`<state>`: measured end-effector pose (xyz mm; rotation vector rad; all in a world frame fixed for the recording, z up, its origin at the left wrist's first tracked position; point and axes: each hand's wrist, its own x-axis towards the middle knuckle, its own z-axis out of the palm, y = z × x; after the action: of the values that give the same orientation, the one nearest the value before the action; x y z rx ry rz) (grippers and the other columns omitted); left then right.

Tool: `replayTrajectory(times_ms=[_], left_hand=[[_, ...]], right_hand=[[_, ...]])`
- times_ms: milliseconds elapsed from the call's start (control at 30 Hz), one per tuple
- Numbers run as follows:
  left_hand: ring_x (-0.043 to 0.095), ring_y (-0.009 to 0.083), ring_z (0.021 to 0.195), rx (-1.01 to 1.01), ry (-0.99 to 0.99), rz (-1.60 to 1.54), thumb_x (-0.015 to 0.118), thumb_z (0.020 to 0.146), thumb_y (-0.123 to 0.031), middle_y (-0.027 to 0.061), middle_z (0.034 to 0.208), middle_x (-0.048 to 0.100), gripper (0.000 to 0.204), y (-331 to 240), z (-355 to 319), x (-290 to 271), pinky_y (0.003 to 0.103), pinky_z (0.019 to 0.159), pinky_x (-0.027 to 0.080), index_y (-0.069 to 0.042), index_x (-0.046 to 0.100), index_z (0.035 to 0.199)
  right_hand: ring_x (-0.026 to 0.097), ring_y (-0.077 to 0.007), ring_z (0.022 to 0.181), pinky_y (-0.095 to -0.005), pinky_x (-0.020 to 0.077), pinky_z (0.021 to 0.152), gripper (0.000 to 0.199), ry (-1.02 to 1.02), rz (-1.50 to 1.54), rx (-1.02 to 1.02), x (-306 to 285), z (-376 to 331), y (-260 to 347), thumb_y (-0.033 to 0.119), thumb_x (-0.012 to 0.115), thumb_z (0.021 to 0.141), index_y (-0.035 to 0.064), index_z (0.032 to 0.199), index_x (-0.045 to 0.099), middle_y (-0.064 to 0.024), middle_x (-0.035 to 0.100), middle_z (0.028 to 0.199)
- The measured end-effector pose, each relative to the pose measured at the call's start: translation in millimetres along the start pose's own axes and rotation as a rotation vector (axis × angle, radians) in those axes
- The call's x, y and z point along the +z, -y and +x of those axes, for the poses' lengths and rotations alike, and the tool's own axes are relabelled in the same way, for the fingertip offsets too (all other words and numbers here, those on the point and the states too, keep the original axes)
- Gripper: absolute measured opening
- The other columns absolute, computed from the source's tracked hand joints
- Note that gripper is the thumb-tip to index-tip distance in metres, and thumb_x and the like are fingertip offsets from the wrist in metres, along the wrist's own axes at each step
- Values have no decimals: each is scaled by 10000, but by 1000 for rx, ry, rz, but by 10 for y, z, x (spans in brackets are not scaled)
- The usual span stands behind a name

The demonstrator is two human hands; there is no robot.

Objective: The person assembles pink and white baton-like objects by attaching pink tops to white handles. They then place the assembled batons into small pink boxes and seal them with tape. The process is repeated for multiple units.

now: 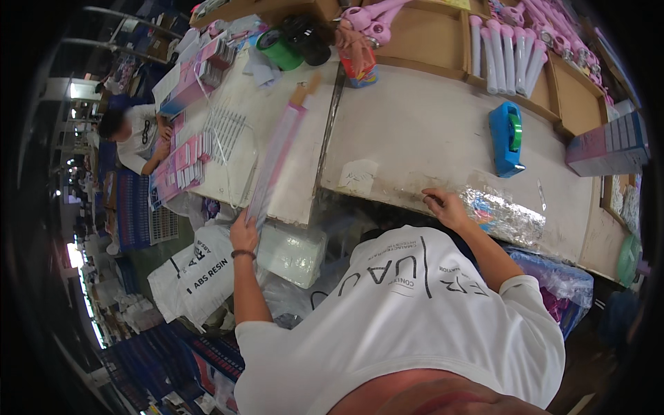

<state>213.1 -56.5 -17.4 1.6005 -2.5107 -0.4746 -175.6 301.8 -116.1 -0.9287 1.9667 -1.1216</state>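
Observation:
My left hand (243, 234), with a dark band on the wrist, grips the near end of a long flat pink strip pack (278, 149). The pack reaches away from me across the white worktable (415, 131). My right hand (446, 207) lies on the table's near edge with its fingers bent. I cannot tell whether they pinch anything. A crinkled, shiny clear plastic bag (503, 216) lies just to the right of that hand, beside the wrist.
A blue tape dispenser (506, 138) stands on the table's right half. At the back are green (280, 48) and black (308, 38) rolls, pink wand toys (508, 52) in cardboard trays and a pink-blue box (609, 145). Another person (135, 138) works far left. White sacks (200, 270) lie below.

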Motion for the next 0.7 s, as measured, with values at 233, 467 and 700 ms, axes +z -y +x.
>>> replayTrajectory(times_ms=[233,467,700], left_hand=[[611,391,979,272,356,43,594,824,-159,204,1036,654,357,-693,-413,-92,425,831,491,-103,621,1175],[621,376,972,266,532,-18,610,815,-137,204,1032,661,372,-1726,-388,357,398,838,488,-68,602,1181],[546,369,1154,530,707,-93,695,759,-454,213,1282,545,833,-2849,-313,883,436,939,449,-94,344,1423]], right_hand=[[624,-274,1048,-329,529,786,551,-94,-27,-224,-33,41,53,153,599,883,102,1395,404,-163,534,1322],[600,-260,1069,-346,509,824,668,-229,321,-181,-107,565,283,268,633,870,35,1415,324,-155,473,1377],[639,-256,797,-353,497,763,485,-176,28,61,-457,655,267,419,647,856,21,1123,573,-143,666,981]])
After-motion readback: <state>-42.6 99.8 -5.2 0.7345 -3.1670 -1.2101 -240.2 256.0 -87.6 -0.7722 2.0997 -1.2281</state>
